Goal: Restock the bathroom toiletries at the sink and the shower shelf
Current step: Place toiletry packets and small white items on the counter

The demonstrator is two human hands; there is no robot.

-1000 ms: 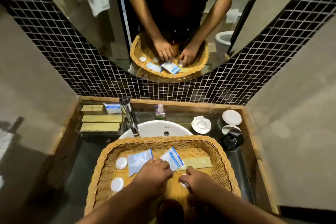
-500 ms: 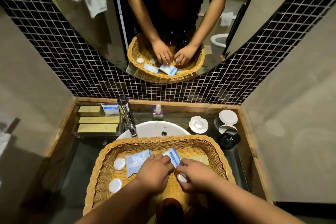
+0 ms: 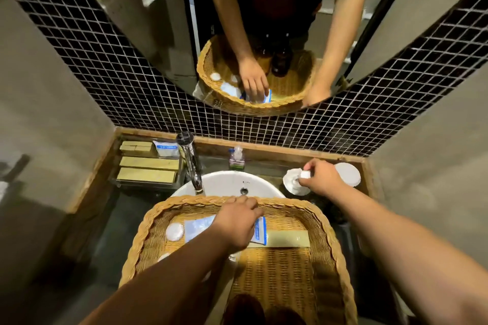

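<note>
The right grip (image 3: 320, 178) has left the wicker basket (image 3: 326, 229), where half a second ago it sat knuckle to knuckle with the left. It now reaches to the back right corner of the desk (image 3: 116, 216). Its fingers are clenched round a small white round piece (image 3: 305, 174) — the same kind it was pinching in the basket — and hold it just over the white dish (image 3: 291, 187). That dish stands beside the basin (image 3: 232, 181), with a white round lid (image 3: 348, 174) just beyond the hand.

The left grip (image 3: 237, 224) stays inside the basket but has slid toward the far rim. Its bent fingers come down on the blue-edged sachet (image 3: 260, 232). I cannot tell whether they pinch the sachet or only press on it; the mirror (image 3: 343, 34) shows fingertips laid over it and no more.

A second, paler sachet (image 3: 196, 227) lies at the wrist's left, with a white disc (image 3: 174, 231) next to it near the basket's left wall. A long gold box (image 3: 289, 239) lies crosswise to the right of the blue-edged sachet, as before.

On the desk's back left corner the clear tray (image 3: 148, 185) holds gold boxes (image 3: 149, 163) and a white packet (image 3: 166, 148), unchanged. The tap (image 3: 191, 163) and the small pump bottle (image 3: 237, 158) stand behind the basin. Dark brown bottle tops (image 3: 245, 309) show at the basket's near edge.
</note>
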